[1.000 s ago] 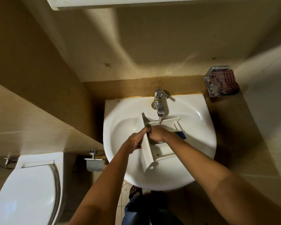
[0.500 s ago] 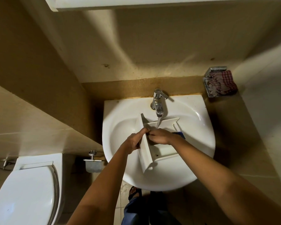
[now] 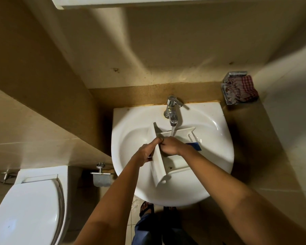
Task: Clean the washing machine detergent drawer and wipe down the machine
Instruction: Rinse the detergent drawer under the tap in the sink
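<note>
The left hand [image 3: 146, 153] grips the front panel of the white detergent drawer [image 3: 177, 166], thumb laid along its top edge. Just beside it, the right hand [image 3: 170, 146] reaches inside the drawer, fingers curled downward; whether they pinch anything cannot be told. The drawer lies in the sink [image 3: 216, 138], beneath the faucet [image 3: 172, 110], whose water falls into its far end.

Speaker A: What class of room is this?

Speaker B: A small bathroom. A white ceramic wash basin [image 3: 210, 156] is mounted against the far wall, and a chrome tap [image 3: 172, 110] runs water into it.

Speaker A: Which other fixtures confirm it?

Speaker B: A toilet [image 3: 30, 206], lid closed, stands at near left. A metal paper holder [image 3: 101, 179] is fixed between the toilet and the basin. Beige tiles cover the walls [image 3: 34, 138] and the floor [image 3: 130, 226]. A wall-mounted soap dish [image 3: 236, 73] at far right holds a checked cloth [image 3: 245, 87].
</note>
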`<act>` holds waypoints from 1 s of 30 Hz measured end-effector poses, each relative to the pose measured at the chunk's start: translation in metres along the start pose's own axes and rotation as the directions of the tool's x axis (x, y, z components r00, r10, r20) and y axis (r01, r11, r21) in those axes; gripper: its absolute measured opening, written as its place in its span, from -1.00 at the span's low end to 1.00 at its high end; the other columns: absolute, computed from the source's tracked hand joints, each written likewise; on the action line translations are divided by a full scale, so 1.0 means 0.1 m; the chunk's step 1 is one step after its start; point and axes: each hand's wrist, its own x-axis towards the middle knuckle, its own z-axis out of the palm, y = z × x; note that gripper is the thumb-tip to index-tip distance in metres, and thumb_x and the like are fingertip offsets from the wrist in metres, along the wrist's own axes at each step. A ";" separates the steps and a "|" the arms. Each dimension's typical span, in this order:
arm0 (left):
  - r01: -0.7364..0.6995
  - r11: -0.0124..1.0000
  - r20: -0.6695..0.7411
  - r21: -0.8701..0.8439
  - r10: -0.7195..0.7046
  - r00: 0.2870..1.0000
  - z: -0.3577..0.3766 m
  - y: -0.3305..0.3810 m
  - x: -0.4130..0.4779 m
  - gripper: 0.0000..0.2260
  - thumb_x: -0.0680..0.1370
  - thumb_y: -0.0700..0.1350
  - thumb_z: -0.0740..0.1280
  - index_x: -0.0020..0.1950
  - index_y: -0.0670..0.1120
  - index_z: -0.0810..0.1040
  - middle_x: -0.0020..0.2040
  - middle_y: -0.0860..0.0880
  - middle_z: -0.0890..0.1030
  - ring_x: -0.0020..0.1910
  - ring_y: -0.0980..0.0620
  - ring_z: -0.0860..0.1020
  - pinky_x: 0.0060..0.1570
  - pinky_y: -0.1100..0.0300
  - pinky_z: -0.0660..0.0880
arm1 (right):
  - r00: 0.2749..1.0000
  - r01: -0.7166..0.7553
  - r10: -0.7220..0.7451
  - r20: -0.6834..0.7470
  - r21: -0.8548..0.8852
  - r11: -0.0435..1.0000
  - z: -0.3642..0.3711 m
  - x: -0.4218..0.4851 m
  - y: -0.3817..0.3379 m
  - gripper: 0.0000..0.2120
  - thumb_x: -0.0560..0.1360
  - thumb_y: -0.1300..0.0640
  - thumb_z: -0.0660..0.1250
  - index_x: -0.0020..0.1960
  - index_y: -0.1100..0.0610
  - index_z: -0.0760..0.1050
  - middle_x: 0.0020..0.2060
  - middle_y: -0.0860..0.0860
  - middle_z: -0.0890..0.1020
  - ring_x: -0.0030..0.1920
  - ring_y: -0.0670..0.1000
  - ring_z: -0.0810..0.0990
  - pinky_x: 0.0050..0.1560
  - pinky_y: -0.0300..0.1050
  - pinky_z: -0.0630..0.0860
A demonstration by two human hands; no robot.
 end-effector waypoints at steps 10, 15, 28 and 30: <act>0.009 1.000 0.042 0.014 -0.009 0.999 -0.05 -0.01 0.00 -0.37 0.25 0.25 0.41 0.15 -0.16 0.61 -0.01 -0.13 0.65 -0.04 -0.07 0.62 0.13 0.06 0.58 | 0.949 -0.211 0.176 -0.263 -0.111 0.971 -0.13 -0.19 0.64 -0.59 0.60 -0.05 0.02 -0.16 0.16 0.51 -0.10 0.18 0.59 0.03 0.19 0.57 -0.09 -0.07 0.40; -0.013 1.000 0.039 0.011 0.013 0.999 -0.05 -0.04 0.01 -0.54 0.41 0.19 0.38 0.08 -0.16 0.61 -0.14 -0.09 0.60 -0.10 -0.06 0.57 0.18 0.04 0.56 | 0.784 -0.117 0.081 -0.616 -0.018 0.993 0.00 -0.13 0.41 -0.75 0.53 0.16 0.21 0.07 0.32 0.52 0.02 0.27 0.57 0.11 0.24 0.51 0.06 0.01 0.46; -0.029 1.000 0.063 0.005 0.029 0.998 -0.05 -0.05 0.00 -0.39 0.25 0.26 0.40 0.12 -0.15 0.62 0.02 -0.14 0.65 0.10 -0.10 0.61 0.14 0.09 0.57 | 0.844 0.250 -0.352 -0.404 -0.285 0.925 0.25 -0.14 0.11 -0.55 0.61 0.20 0.08 0.47 0.28 0.21 0.48 0.10 0.22 0.52 0.04 0.13 0.51 -0.17 -0.04; -0.024 1.000 0.058 0.002 0.024 0.998 -0.06 -0.05 0.02 -0.36 0.20 0.28 0.41 0.10 -0.15 0.62 0.02 -0.17 0.65 0.09 -0.11 0.62 0.16 0.07 0.57 | 0.853 0.162 -0.259 -0.453 -0.242 0.957 0.27 -0.10 0.23 -0.50 0.63 0.02 0.04 0.52 0.18 0.15 0.51 0.06 0.19 0.52 0.03 0.12 0.51 -0.06 0.05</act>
